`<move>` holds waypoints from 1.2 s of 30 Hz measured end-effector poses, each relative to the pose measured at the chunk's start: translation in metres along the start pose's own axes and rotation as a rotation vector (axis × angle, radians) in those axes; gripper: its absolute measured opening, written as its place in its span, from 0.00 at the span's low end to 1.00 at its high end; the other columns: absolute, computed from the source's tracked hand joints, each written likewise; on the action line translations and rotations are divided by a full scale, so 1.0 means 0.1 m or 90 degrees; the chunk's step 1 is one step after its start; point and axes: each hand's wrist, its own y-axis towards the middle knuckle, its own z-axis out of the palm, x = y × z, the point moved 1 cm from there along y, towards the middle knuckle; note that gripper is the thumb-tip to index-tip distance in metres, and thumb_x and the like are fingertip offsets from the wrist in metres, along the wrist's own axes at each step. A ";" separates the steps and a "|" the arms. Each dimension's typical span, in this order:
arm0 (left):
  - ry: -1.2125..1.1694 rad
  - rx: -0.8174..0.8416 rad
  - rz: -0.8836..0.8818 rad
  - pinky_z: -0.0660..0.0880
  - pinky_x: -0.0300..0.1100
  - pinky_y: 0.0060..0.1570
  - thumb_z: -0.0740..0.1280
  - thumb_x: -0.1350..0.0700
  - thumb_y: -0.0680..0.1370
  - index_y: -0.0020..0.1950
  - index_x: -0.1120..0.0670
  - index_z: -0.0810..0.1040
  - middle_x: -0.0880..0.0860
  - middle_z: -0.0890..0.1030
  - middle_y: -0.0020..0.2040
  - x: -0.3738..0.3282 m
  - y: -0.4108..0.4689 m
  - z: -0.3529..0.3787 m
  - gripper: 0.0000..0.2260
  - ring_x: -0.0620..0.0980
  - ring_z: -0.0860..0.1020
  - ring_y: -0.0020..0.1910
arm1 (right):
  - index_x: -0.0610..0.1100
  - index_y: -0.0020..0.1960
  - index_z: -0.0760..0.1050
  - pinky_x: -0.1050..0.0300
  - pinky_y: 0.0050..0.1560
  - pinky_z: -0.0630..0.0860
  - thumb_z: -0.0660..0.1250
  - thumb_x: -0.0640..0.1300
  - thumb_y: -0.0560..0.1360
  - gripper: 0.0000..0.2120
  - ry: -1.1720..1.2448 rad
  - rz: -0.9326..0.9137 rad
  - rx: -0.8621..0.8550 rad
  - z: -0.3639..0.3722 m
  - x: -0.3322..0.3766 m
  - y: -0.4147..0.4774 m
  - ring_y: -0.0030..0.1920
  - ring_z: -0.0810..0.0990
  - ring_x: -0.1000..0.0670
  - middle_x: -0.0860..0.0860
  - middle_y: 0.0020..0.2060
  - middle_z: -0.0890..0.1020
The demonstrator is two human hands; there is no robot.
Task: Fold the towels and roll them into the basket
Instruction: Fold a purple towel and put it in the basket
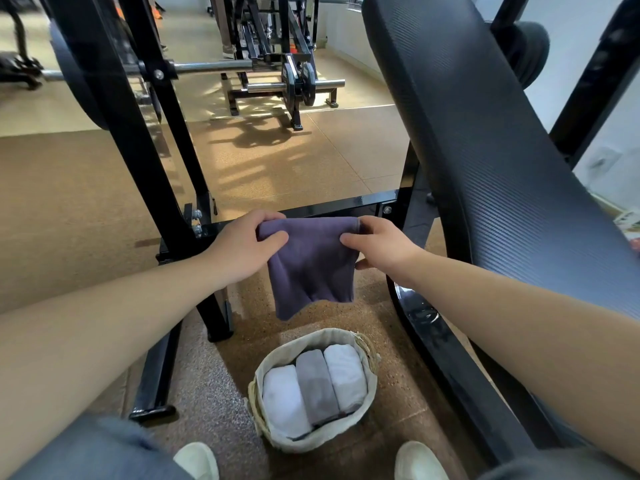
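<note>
**Hands.** My left hand (242, 247) and right hand (377, 247) each pinch one top corner of the purple towel (311, 268). The thumbs lie on the side facing me and the fingers curl behind the upper edge. Neither hand holds anything else.

**Towel.** It hangs free in the air between the hands. The top edge is nearly level, but the lower edge is uneven and the left corner drops lower than the right. It looks already doubled, though I cannot count the layers from here.

**Basket.** The basket (263, 420) stands on the floor (86, 202), below the towel and nearer to me. It holds three rolls (317, 389) side by side: white, grey, white. They appear to fill most of it.

**Surroundings.** A black frame (346, 206) crosses just behind the towel, and a dark pad (485, 150) rises to the right.

**Step in hand (judged): folding in the air.**
- Keep the top edge taut and level.
- Shake the lower corners even before closing the fold.
- Bring the hands together so corner meets corner.
- Hold the hanging end off the floor and the frame.
- Fold to a strip no longer than the existing rolls, then roll it tight so that it fits the little room left.
</note>
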 end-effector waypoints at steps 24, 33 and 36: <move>-0.320 0.046 -0.168 0.84 0.48 0.46 0.64 0.63 0.83 0.67 0.47 0.74 0.53 0.72 0.65 -0.01 -0.03 0.05 0.15 0.52 0.80 0.54 | 0.54 0.74 0.67 0.44 0.44 0.85 0.63 0.40 0.83 0.21 0.221 0.113 0.001 0.11 -0.01 -0.02 0.54 0.81 0.36 0.43 0.60 0.71; -0.303 0.007 -0.153 0.83 0.37 0.42 0.60 0.64 0.85 0.49 0.50 0.83 0.49 0.77 0.57 -0.06 0.00 0.03 0.15 0.53 0.81 0.56 | 0.48 0.57 0.78 0.49 0.49 0.85 0.63 0.29 0.79 0.16 0.149 -0.020 0.044 0.06 0.11 -0.09 0.54 0.79 0.39 0.40 0.59 0.73; -0.287 0.032 -0.143 0.83 0.40 0.47 0.67 0.66 0.80 0.52 0.46 0.83 0.51 0.78 0.59 -0.05 0.00 0.00 0.14 0.52 0.84 0.51 | 0.47 0.65 0.79 0.55 0.48 0.84 0.68 0.29 0.76 0.21 0.065 -0.031 0.050 0.04 0.10 -0.12 0.51 0.82 0.45 0.47 0.55 0.76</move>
